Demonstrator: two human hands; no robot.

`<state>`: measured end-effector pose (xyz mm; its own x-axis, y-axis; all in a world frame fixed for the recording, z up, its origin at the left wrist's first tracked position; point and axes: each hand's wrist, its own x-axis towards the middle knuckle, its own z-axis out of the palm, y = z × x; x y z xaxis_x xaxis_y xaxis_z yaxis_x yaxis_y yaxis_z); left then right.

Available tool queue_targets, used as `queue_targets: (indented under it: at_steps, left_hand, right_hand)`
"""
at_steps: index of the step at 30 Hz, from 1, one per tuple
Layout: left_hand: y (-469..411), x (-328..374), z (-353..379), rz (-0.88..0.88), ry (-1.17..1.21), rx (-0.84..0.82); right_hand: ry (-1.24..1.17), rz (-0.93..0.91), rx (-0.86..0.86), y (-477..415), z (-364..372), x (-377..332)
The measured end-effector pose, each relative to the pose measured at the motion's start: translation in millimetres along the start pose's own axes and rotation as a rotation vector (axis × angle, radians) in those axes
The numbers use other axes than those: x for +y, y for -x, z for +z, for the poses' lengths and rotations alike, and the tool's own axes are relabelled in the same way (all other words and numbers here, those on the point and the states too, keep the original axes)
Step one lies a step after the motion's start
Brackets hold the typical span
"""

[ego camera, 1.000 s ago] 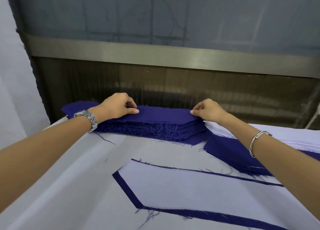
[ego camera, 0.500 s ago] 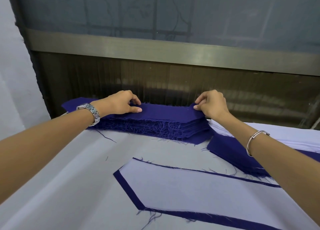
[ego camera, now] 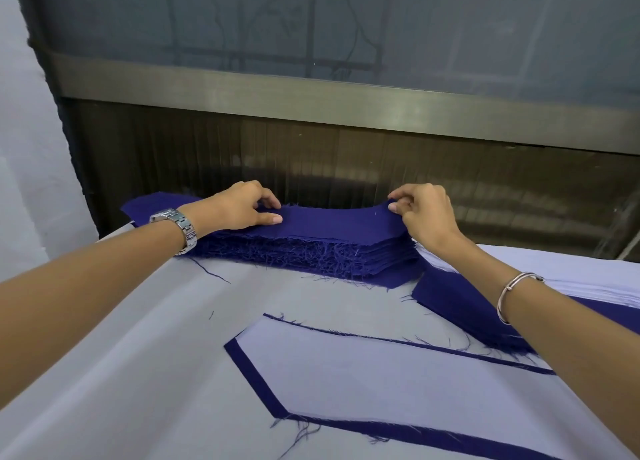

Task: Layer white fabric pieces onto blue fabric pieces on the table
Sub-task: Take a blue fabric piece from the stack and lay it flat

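A thick stack of blue fabric pieces (ego camera: 311,251) with frayed edges lies at the far side of the table. My left hand (ego camera: 239,206) pinches the left part of the top blue piece (ego camera: 332,219), thumb on top. My right hand (ego camera: 422,213) pinches its right end and holds it raised off the stack. Nearer to me, a white fabric piece (ego camera: 363,380) lies on a blue fabric piece (ego camera: 252,376) whose border shows around it.
The table is covered with a white cloth (ego camera: 138,373). A second blue stack (ego camera: 460,303) with a white stack (ego camera: 571,269) on it lies at the right, under my right forearm. A dark panel with a metal rail (ego camera: 346,103) stands behind the table.
My right hand has lifted the right end of the top blue piece higher off the stack. My left hand has kept its hold on the left part.
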<state>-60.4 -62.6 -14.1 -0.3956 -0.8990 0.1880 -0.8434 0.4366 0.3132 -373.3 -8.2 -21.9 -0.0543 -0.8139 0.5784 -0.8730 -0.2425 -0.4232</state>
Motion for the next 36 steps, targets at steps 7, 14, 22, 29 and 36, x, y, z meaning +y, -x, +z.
queue_targets:
  at_steps: [7, 14, 22, 29, 36]
  left_hand:
    - [-1.6, -3.3, 4.4, -0.002, -0.128, 0.093]
    - [2.5, -9.8, -3.5, 0.108, -0.242, 0.199]
    - [30.4, -47.0, -20.5, 0.07, -0.418, 0.34]
    - [52.9, -78.7, -43.2, -0.012, -0.528, 0.492]
    - [68.9, -71.1, -70.1, 0.019, -0.38, 0.642]
  right_hand:
    - [-0.034, -0.001, 0.171, 6.1, -5.6, 7.0]
    - [-0.289, -0.019, 0.126, 14.0, -8.2, 7.5]
    - [-0.248, -0.118, 0.0, 12.8, -17.4, 16.4]
    - [-0.314, -0.117, 0.059, 14.2, -34.7, 9.7]
    - [-0.472, 0.032, 0.057, 28.1, -86.7, 7.7]
